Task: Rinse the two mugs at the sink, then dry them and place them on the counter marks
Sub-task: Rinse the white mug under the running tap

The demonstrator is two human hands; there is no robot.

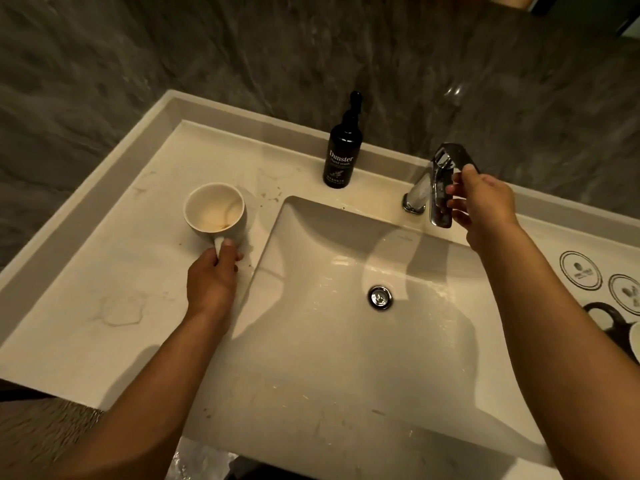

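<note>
One stained white mug (214,211), upright.

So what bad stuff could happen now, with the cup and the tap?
1. The left hand holds the mug only by its handle near the sink edge; a wet grip might slip and chip it.
2. The right hand is on the faucet lever; opening it hard could splash the counter.
3. The soap bottle stands close behind and could be knocked over.
</note>
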